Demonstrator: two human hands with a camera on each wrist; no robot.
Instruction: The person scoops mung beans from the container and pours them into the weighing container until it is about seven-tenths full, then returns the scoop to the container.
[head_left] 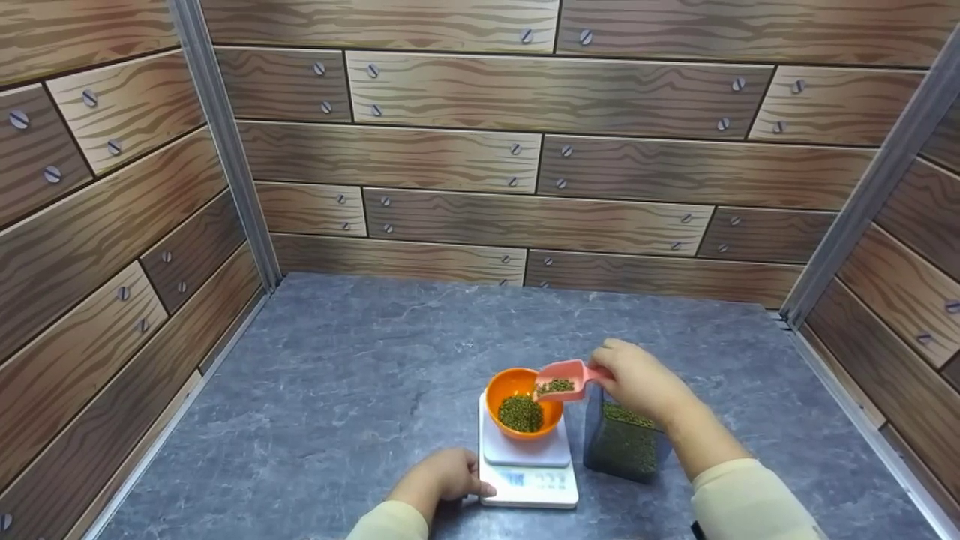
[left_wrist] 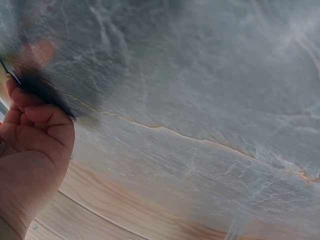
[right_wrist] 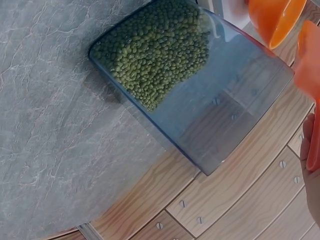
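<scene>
The person's right hand (head_left: 639,384) has a snug grip, fingers bent around the handle of the pink scoop (head_left: 564,367). Some mung beans sit in the scoop, and its tip is over the right rim of the orange bowl (head_left: 507,384). The bowl sits on the far part of the white kitchen scale (head_left: 527,454), with a pile of mung beans (head_left: 520,415) inside. The left hand (head_left: 445,474) grips the scale's near left corner, thumb on top and fingers bent at the edge. Just right of the scale, the clear tub (right_wrist: 200,115) of beans stands on the counter (head_left: 360,360).

The step now looks like adding beans. A small, slow tip with little shakes should work best, with the scoop low but not leaning on the bowl. The left hand should press lightly, since pushing could change the number. The number is too blurry to read.
</scene>
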